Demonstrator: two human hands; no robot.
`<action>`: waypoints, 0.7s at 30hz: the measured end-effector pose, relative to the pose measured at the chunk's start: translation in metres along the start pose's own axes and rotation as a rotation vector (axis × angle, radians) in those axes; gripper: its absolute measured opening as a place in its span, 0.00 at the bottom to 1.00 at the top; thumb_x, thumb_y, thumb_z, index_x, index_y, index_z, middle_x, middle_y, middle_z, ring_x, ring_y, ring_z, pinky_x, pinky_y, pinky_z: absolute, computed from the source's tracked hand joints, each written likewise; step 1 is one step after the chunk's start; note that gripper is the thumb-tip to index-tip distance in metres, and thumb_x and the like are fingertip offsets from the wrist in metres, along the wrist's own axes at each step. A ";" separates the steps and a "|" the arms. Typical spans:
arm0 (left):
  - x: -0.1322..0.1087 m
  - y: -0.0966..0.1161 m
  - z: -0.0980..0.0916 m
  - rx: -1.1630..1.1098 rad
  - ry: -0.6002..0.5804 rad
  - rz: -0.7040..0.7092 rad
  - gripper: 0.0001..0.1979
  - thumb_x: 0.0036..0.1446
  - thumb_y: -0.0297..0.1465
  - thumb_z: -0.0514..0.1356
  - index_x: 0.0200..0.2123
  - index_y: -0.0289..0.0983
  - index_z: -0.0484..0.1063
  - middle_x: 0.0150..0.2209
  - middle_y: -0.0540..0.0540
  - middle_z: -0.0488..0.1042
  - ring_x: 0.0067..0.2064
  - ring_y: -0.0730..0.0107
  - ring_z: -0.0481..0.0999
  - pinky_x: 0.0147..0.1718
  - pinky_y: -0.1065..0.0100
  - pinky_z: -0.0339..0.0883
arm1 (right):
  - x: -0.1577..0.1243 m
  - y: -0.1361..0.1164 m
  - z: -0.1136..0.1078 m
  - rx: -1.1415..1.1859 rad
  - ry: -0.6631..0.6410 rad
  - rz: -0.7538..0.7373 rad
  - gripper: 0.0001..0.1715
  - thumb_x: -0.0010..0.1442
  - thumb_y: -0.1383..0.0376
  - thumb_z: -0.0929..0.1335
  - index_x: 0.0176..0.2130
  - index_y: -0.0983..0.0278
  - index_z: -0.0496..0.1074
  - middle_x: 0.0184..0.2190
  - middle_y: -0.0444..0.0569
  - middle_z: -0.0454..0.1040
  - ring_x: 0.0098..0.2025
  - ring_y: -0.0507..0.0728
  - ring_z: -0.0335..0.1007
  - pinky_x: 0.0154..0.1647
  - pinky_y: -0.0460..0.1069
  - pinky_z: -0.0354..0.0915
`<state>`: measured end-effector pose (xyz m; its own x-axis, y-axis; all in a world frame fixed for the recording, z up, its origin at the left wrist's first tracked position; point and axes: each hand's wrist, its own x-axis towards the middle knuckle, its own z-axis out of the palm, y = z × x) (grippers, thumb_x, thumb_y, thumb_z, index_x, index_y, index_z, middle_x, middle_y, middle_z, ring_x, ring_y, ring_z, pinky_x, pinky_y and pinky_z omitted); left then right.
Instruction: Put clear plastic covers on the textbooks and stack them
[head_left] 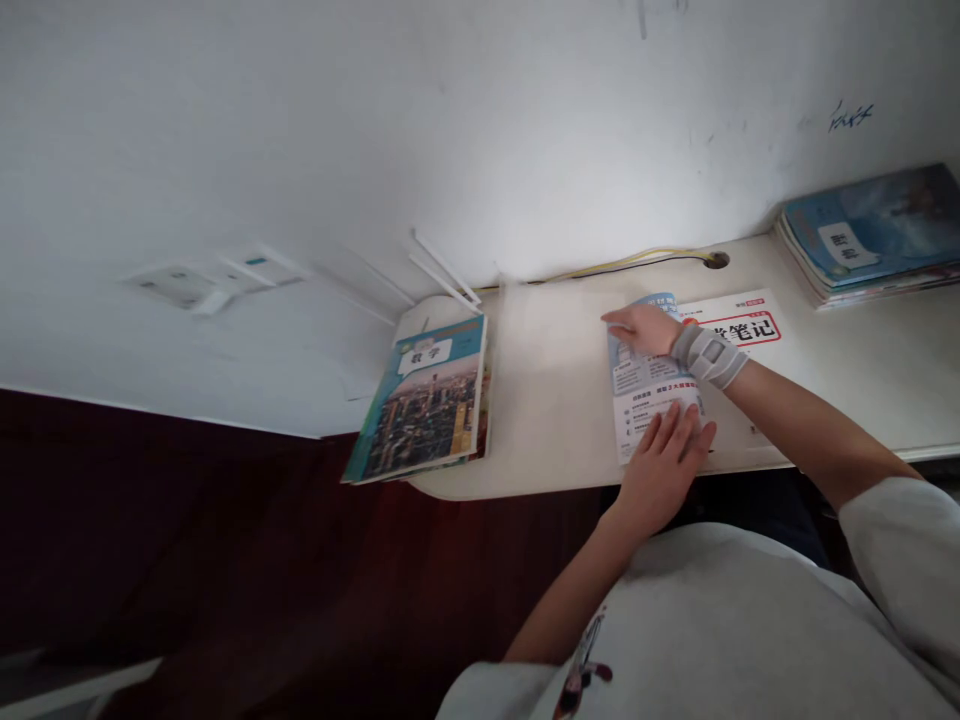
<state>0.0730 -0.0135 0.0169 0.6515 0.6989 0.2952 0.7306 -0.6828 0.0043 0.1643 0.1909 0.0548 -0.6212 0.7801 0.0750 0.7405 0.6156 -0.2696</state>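
The desk (555,400) runs along a white wall (480,130), its near edge facing the person. A book stack (874,235) sits in the far right corner. A second pile, topped by a maths book (424,400), overhangs the left end of the desk. A cable (622,262) follows the far edge to a hole (716,260).

The booklet (649,385) lies flat at the near edge, in front of the person, overlapping a white sheet with red print (742,325) on its right side.

Left hand (664,460): open, palm down, fingers spread on the booklet's near half, pressing it to the desk. Nothing is grasped.

Right hand (645,328): reaches across to the booklet's far left corner, fingers extended flat on the cover, not clenched. A grey wrist wrap (709,355) covers the wrist.

The booklet therefore lies directly under both hands, between near palm and far fingertips.

Procedure, as judged: to square or smooth the booklet well, maintain downward pressure with the left palm as an anchor, and slide the right fingertips along the far edge without lifting, so the cover does not buckle or shift the sheet beneath.
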 end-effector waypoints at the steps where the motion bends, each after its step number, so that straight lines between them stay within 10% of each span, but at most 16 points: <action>1: 0.002 -0.001 0.002 0.014 0.013 0.000 0.21 0.63 0.28 0.50 0.59 0.36 0.61 0.62 0.38 0.60 0.66 0.56 0.51 0.61 0.53 0.54 | -0.002 0.006 -0.002 0.020 0.054 0.026 0.31 0.68 0.58 0.50 0.63 0.69 0.57 0.58 0.55 0.66 0.58 0.56 0.64 0.59 0.49 0.57; 6: 0.000 0.000 0.017 0.021 0.091 -0.040 0.22 0.62 0.24 0.49 0.59 0.36 0.62 0.62 0.39 0.62 0.66 0.58 0.51 0.61 0.52 0.53 | -0.022 0.050 0.013 0.240 0.369 0.355 0.37 0.66 0.51 0.50 0.64 0.70 0.54 0.62 0.58 0.60 0.65 0.61 0.50 0.62 0.58 0.53; 21: -0.007 0.005 0.025 0.032 0.155 -0.152 0.22 0.62 0.23 0.46 0.58 0.35 0.63 0.61 0.41 0.63 0.66 0.57 0.50 0.62 0.50 0.52 | -0.038 0.051 0.034 0.150 0.148 0.252 0.45 0.60 0.48 0.58 0.65 0.73 0.47 0.67 0.62 0.44 0.68 0.64 0.38 0.64 0.62 0.44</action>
<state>0.0775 -0.0165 -0.0088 0.4957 0.7506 0.4370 0.8259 -0.5630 0.0301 0.2167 0.1891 0.0055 -0.3712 0.9203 0.1233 0.8133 0.3863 -0.4351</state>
